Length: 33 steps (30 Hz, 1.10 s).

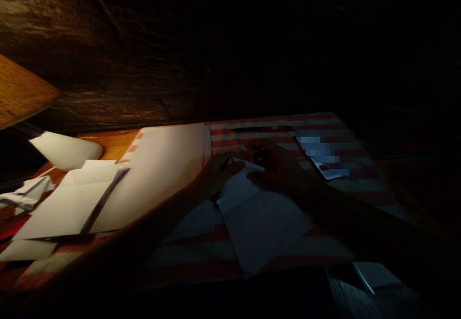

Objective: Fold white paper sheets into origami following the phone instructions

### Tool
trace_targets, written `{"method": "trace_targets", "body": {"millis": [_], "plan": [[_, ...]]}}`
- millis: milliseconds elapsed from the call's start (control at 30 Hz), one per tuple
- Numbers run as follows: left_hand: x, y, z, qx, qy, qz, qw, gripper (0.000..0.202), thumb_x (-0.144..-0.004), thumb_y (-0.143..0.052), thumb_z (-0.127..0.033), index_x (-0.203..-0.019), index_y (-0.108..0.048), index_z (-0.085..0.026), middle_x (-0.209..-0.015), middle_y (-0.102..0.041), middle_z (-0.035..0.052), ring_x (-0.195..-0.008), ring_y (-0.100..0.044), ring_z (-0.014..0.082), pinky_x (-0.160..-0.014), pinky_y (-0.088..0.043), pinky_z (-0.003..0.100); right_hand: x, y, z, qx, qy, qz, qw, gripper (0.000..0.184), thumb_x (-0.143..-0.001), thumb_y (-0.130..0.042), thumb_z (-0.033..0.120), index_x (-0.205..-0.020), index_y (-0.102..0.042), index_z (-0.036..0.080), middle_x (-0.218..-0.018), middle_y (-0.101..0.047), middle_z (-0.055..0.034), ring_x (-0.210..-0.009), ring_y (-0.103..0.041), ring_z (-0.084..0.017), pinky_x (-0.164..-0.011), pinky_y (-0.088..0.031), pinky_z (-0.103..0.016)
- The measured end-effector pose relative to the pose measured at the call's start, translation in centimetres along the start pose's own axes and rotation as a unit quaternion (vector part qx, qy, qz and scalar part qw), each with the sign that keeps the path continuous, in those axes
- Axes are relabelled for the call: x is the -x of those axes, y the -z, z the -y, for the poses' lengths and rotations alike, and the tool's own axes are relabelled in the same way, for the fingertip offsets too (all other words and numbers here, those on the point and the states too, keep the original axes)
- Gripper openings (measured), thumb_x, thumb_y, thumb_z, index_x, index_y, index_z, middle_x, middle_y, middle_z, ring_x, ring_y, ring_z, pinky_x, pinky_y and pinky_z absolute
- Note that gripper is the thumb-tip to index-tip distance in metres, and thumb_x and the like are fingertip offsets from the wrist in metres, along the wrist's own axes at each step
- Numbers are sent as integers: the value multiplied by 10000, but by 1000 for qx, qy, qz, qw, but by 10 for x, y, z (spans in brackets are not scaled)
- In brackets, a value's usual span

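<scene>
A white sheet of paper (262, 223) lies at a slant in front of me on a red-and-white striped cloth (201, 252), with a fold or crease near its far end. At that far end, my left hand (218, 172) pinches the paper, thumb on top. Beside it on the right, my right hand (277, 163) has curled fingers and a thumb pressed on the same paper. Deep shadow hides much of both hands' fingers. A further piece of white paper (196, 220) sits under my left forearm.
Large white sheets (162, 160) lie left of my hands, beside a folded paper (72, 199) and crumpled paper (27, 194). A white lamp-like object (68, 151) glows at far left. A dark slim item (259, 129) lies at the back. A lit phone (320, 158) rests on the right.
</scene>
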State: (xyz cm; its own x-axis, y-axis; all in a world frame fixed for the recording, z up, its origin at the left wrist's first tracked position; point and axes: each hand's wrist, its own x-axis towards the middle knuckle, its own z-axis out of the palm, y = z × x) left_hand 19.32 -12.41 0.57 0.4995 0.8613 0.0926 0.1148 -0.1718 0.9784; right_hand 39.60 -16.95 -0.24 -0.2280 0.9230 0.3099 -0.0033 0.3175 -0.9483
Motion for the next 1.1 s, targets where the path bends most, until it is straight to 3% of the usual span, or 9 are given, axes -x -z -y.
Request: {"method": "trace_targets", "body": {"millis": [100,233,333,467,800,1100], "plan": [[1,-1,2,0,17,-36,999,254,-795,-758,-431,-844,-696,-190,-700,-659,2,-579,-562,131,-476,-408,217,-1,1,5,-29,-29,-13,999,611,-674,-897,264,-1210,-604,236,-1125,-653,-52,-960,-661,-187,-814,-558,-334],[1,3,2,7,5,-124,992,283,-813,-745,-436,-731,-631,-190,-575,-508,-47,-485,-438,95,-417,-303,198,-2,9,12,-49,-115,-35,992,369,-806,-788,497,-986,-685,193,-894,-687,-36,-748,-632,-146,-650,-502,-278],[1,7,0,12,-25,-173,985,327,-830,-740,-436,-681,-576,-195,-562,-455,-57,-490,-407,90,-422,-281,199,-2,16,17,6,-169,-59,984,426,-812,-753,595,-773,-664,180,-696,-640,-16,-600,-574,-130,-536,-428,-259],[3,9,-1,5,-32,-203,979,392,-844,-741,-449,-639,-514,-203,-546,-396,-63,-479,-354,88,-415,-242,213,-1,22,20,90,-182,-48,978,336,-814,-783,502,-771,-699,179,-693,-664,-23,-604,-608,-149,-516,-427,-256],[1,18,0,11,-78,-279,957,471,-881,-742,-459,-623,-441,-206,-580,-326,-56,-523,-291,94,-435,-212,232,1,35,34,30,-198,-47,979,238,-753,-827,353,-768,-681,166,-729,-669,-17,-641,-616,-144,-561,-468,-266],[2,20,0,27,-63,-298,952,473,-893,-734,-461,-641,-416,-219,-566,-309,-71,-475,-279,85,-406,-196,247,-8,44,18,63,-159,-141,975,280,-739,-855,395,-817,-674,197,-700,-646,0,-570,-565,-133,-480,-415,-257]]}}
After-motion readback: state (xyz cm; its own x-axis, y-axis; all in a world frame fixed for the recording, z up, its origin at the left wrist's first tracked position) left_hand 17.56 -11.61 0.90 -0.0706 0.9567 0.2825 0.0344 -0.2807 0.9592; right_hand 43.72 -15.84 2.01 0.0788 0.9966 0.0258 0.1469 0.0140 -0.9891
